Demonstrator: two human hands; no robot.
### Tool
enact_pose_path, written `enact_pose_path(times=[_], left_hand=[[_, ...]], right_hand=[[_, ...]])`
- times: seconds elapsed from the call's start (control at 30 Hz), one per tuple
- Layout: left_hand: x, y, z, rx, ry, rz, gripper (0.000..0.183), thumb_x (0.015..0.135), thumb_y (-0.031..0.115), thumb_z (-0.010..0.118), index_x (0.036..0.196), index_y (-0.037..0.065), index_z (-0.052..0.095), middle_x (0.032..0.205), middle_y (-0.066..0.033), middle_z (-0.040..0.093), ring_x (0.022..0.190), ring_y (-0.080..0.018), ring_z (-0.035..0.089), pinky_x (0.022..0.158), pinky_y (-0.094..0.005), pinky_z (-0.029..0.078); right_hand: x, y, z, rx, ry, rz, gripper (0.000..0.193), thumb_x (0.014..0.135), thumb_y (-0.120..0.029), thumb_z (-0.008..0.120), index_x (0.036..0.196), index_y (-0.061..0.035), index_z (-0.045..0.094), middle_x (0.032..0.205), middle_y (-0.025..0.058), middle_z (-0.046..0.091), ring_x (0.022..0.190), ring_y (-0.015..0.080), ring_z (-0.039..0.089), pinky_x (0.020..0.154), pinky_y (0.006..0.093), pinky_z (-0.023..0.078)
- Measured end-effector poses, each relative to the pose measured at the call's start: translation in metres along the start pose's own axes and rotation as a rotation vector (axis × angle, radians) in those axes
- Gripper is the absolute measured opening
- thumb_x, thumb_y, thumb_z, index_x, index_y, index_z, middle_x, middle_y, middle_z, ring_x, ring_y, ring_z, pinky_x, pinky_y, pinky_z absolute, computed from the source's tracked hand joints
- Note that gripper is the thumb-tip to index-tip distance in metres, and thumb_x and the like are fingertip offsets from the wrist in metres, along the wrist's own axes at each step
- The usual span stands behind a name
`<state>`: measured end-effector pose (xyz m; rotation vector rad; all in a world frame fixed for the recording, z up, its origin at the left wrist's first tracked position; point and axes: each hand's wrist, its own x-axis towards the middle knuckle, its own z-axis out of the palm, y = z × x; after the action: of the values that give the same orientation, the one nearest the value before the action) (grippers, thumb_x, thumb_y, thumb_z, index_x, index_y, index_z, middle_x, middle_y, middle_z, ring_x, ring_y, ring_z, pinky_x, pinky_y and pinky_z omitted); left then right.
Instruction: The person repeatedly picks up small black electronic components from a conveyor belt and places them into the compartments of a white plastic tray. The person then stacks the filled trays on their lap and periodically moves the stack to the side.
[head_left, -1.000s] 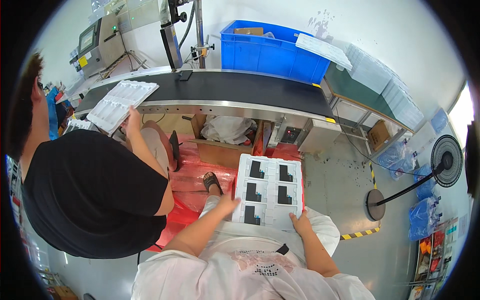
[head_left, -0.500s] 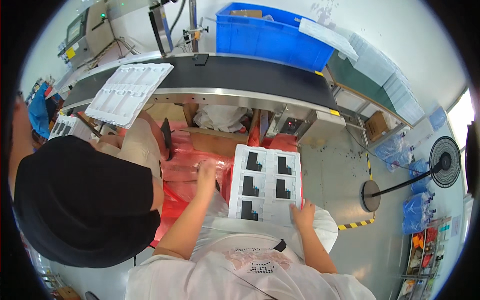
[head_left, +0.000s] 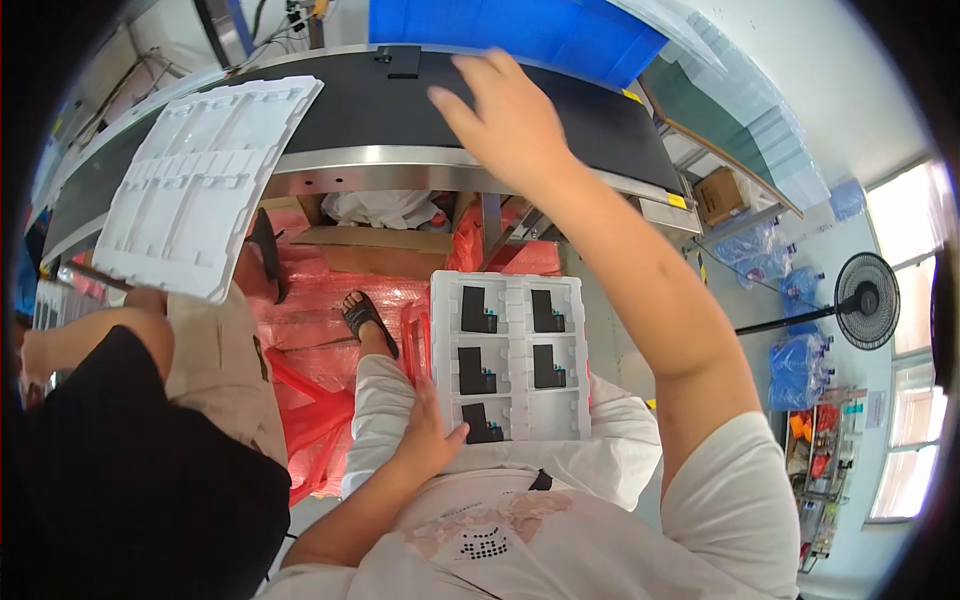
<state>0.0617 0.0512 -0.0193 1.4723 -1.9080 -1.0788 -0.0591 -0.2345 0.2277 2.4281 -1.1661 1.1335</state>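
A white plastic tray [head_left: 522,405] with two columns of compartments rests across my lap. In it lie several flat black battery-like pieces [head_left: 477,370] with small blue-green tabs; the lower right compartment holds none. My left hand [head_left: 430,437] grips the tray's lower left edge, fingers along its side and thumb over the corner. Stretched out over the dark conveyor belt [head_left: 360,118], my right hand [head_left: 512,125] is open, fingers apart, nothing in it. Left of that hand, a similar flat black piece [head_left: 404,62] lies at the belt's far side.
Another white tray [head_left: 205,185] sits tilted at the belt's left part, near a seated person in black [head_left: 150,470]. A blue bin [head_left: 500,40] stands behind the belt. Below are a cardboard box [head_left: 375,250] and red wrapping [head_left: 320,330]. A fan [head_left: 866,302] stands right.
My right hand has left the tray's right side and reached forward over the belt. My left hand has come back to the tray's left edge. The view has shifted.
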Motion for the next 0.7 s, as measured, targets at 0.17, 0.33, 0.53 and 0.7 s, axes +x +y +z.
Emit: enact_pose_path(times=[0.17, 0.33, 0.53, 0.7], left_hand=[[0.035, 0.024, -0.077, -0.461, 0.43, -0.086, 0.071, 0.091, 0.026, 0.053, 0.142, -0.001, 0.011, 0.147, -0.0219, 0.019, 0.136, -0.0303, 0.021, 0.11, -0.0394, 0.019], [0.066, 0.057, -0.175, -0.995, 0.976, 0.027, 0.056, 0.096, 0.034, 0.042, 0.137, -0.001, 0.029, 0.14, -0.0139, 0.033, 0.128, -0.0238, 0.035, 0.105, -0.0363, 0.028], [0.094, 0.077, -0.198, -1.09, 0.872, 0.083, 0.045, 0.093, 0.023, 0.052, 0.126, -0.006, 0.041, 0.125, -0.0125, 0.049, 0.114, -0.0224, 0.049, 0.097, -0.037, 0.038], [0.077, 0.091, -0.18, -1.252, 0.76, 0.022, 0.042, 0.091, 0.012, 0.054, 0.125, -0.007, 0.04, 0.125, -0.0146, 0.049, 0.114, -0.024, 0.05, 0.098, -0.0382, 0.041]], right_hand=[[0.047, 0.036, 0.091, -0.43, -0.105, 0.343, 0.031, 0.081, -0.029, 0.059, 0.088, 0.0011, 0.062, 0.092, 0.0143, 0.059, 0.085, 0.0257, 0.06, 0.074, 0.0362, 0.048], [0.049, 0.061, 0.117, -0.47, 0.036, 0.534, 0.025, 0.078, -0.018, 0.059, 0.092, 0.0018, 0.063, 0.084, 0.0202, 0.062, 0.083, 0.0317, 0.061, 0.076, 0.0377, 0.048], [0.013, 0.083, 0.036, 0.28, 0.192, 0.552, 0.022, 0.075, -0.018, 0.066, 0.081, 0.0013, 0.058, 0.079, 0.023, 0.062, 0.073, 0.036, 0.061, 0.065, 0.044, 0.048], [-0.083, 0.029, -0.101, 0.614, -0.2, 0.699, 0.028, 0.079, -0.026, 0.065, 0.089, 0.0, 0.059, 0.08, 0.0107, 0.062, 0.068, 0.0204, 0.059, 0.064, 0.0317, 0.048]])
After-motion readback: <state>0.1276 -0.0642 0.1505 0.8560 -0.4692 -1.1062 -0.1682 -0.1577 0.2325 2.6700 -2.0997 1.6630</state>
